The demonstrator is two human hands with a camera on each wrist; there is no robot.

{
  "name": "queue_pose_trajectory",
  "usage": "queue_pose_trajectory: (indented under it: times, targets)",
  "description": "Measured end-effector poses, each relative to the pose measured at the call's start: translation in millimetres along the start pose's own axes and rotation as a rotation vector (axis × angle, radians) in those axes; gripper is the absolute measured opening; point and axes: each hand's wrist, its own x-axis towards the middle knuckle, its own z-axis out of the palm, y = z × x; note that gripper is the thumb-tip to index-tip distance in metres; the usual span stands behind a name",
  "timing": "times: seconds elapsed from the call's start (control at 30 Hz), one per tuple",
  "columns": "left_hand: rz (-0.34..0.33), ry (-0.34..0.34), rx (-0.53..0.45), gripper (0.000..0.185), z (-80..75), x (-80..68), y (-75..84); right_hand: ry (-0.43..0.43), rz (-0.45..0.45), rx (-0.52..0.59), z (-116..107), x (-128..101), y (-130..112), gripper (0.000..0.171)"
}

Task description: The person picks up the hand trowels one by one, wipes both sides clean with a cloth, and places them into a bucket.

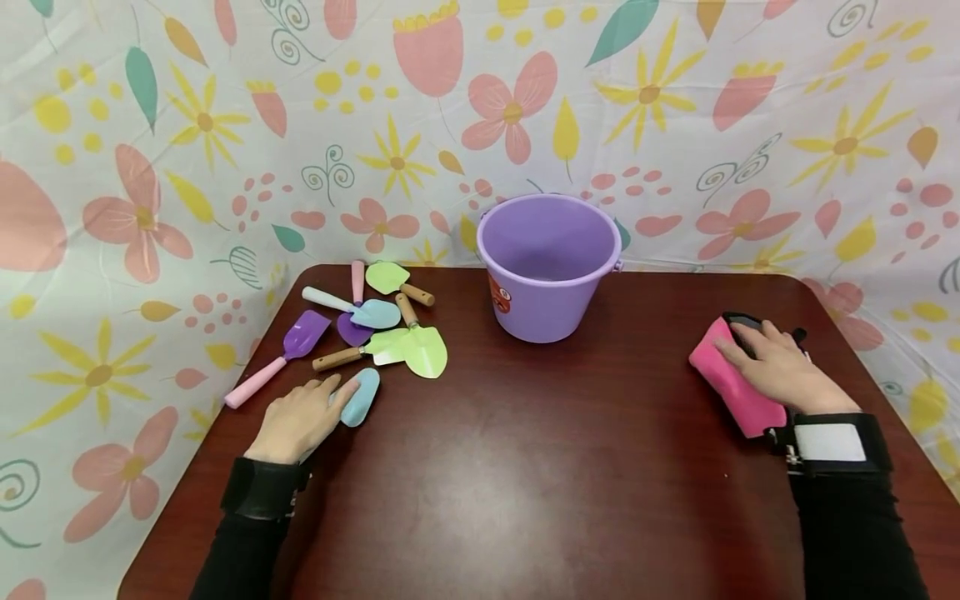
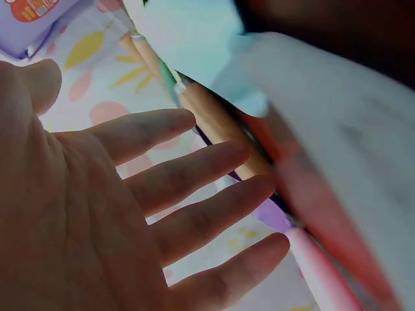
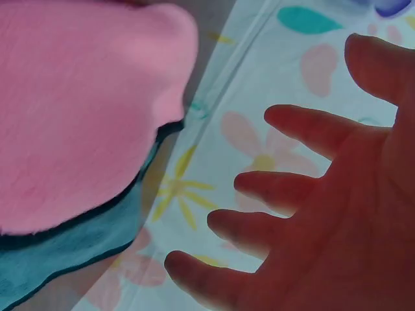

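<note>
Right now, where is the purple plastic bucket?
In the head view, the purple plastic bucket stands upright at the table's far centre, right of the pile of toy garden trowels.

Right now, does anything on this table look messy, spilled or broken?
Only the toy garden tools stand out: they lie in a loose heap at the table's back left, crossing at different angles. The purple bucket stands upright. No spill or damage shows. The left hand rests by a blue trowel; the right hand lies on a pink cloth.

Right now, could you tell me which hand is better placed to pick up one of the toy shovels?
Probably the left hand: it lies open beside the shovels, touching a blue one. The right hand rests on the pink cloth, across the table.
</note>
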Motion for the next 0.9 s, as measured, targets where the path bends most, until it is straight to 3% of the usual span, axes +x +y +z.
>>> queue_pose_trajectory:
  times: [0.3, 0.5, 0.7, 0.9]
  targets:
    - [-0.003, 0.001, 0.026, 0.081, 4.2, -19.6, -15.3, -0.036, 0.058, 0.020, 1, -3, 28, 0.082]
    - [-0.006, -0.019, 0.041, 0.072, 8.2, -25.9, -23.3, -0.023, 0.032, 0.033, 8, 0, 36, 0.081]
    - [-0.008, -0.050, 0.031, 0.060, 9.1, -26.3, -27.1, -0.003, 0.000, 0.008, 11, 3, 40, 0.081]
    - [-0.026, -0.126, 0.019, 0.047, 9.3, -22.0, -28.2, -0.007, 0.002, -0.007, 18, 7, 46, 0.091]
